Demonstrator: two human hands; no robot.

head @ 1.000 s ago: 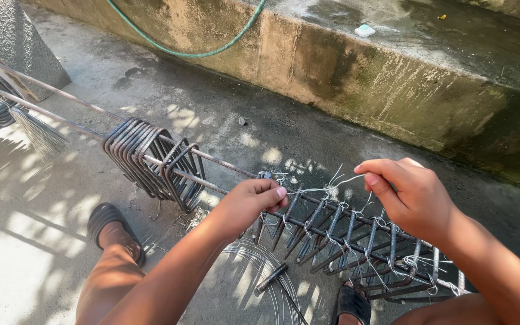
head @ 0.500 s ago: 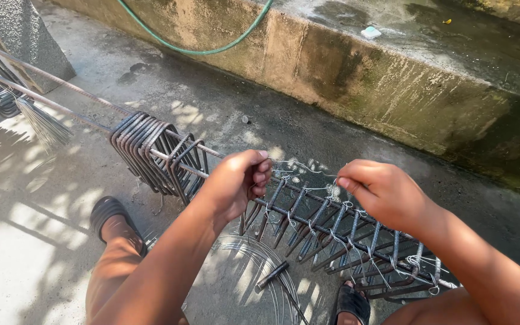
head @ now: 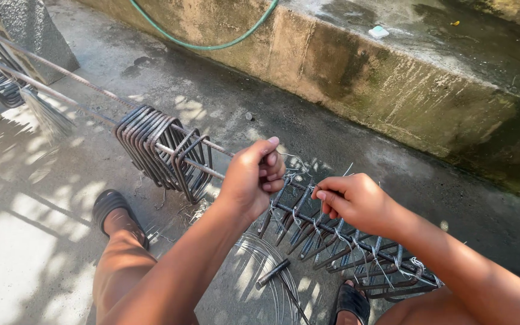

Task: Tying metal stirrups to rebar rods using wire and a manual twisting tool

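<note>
My left hand [head: 252, 174] is closed around a thin silver tie wire [head: 292, 164] just above the long steel rebar [head: 194, 164]. My right hand [head: 354, 200] pinches the other part of the wire close to the bar. Below both hands lies a row of steel stirrups tied with wire [head: 344, 241], slanting along the bars. A loose bunch of untied stirrups [head: 164, 151] hangs on the bars to the left of my left hand.
A coil of thin wire [head: 266, 271] and a short rod tool [head: 273, 272] lie on the concrete floor between my feet in black sandals [head: 109, 207]. A concrete curb [head: 362, 84] with a green hose [head: 206, 43] runs behind. A bundle of wire strands [head: 46, 117] hangs at left.
My right hand has moved left and down toward the bar, closing the gap to my left hand. My left hand has lifted slightly and turned, drawing the wire in.
</note>
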